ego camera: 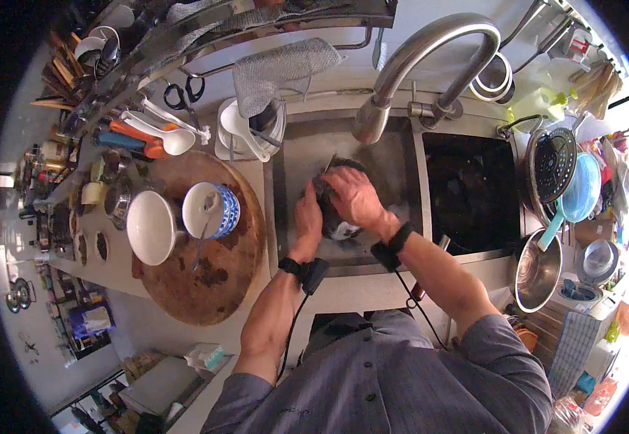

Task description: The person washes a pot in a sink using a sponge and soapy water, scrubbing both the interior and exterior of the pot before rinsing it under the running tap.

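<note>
Both of my hands are inside the left basin of a steel sink (393, 163), on a dark rounded item (347, 164) whose kind I cannot tell. My left hand (309, 214) lies along its left side, fingers pointing up the basin. My right hand (358, 198) rests over its top, fingers bent and slightly blurred. Part of the item is hidden under the hands, and a pale, shiny patch shows below them. Whether the fingers grip it is not clear. Above the basin hangs the head of a curved steel faucet (371, 122).
Left of the sink, a round wooden board (227, 287) bears a white bowl (151, 228) and a blue-patterned bowl (211, 210) with a spoon. A dark second basin (469, 200) lies to the right. Beyond it stand a steel bowl (537, 271) and a light-blue strainer (580, 182).
</note>
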Action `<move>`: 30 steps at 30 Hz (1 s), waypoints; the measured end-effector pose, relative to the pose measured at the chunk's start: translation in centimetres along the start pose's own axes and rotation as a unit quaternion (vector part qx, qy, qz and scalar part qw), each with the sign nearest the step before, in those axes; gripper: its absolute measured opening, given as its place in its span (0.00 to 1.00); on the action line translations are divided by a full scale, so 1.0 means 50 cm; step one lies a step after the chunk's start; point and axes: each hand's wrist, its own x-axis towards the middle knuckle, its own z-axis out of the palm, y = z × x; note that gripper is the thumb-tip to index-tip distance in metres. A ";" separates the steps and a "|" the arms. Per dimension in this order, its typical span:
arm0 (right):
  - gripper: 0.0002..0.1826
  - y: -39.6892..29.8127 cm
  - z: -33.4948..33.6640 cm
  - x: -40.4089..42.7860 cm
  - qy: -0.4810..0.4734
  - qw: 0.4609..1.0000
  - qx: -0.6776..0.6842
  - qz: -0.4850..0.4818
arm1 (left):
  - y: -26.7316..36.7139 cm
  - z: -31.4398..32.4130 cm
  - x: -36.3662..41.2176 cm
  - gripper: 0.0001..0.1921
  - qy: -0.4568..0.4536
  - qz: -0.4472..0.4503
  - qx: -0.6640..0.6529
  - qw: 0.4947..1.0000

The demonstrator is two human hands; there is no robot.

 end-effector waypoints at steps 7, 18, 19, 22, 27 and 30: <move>0.22 0.183 0.002 0.022 -0.012 0.953 0.094 0.288 | 0.032 -0.014 -0.056 0.28 -0.100 -0.062 -0.075 0.990; 0.23 0.359 0.074 -0.154 -0.072 0.848 0.216 0.478 | 0.009 -0.038 -0.041 0.35 -0.037 -0.186 -0.288 0.939; 0.23 0.370 0.063 -0.169 -0.150 0.920 0.037 0.359 | 0.008 -0.027 -0.035 0.37 -0.019 -0.212 -0.298 0.930; 0.22 0.256 0.081 -0.145 0.055 0.822 0.277 0.495 | -0.015 -0.031 -0.030 0.41 0.017 -0.212 -0.329 0.920; 0.26 -0.003 0.041 -0.087 0.105 0.919 0.226 0.305 | 0.005 -0.036 -0.044 0.40 0.007 -0.213 -0.353 0.911; 0.26 -0.045 0.029 -0.070 0.114 0.980 0.072 0.144 | -0.009 -0.030 -0.037 0.38 -0.036 -0.192 -0.364 0.911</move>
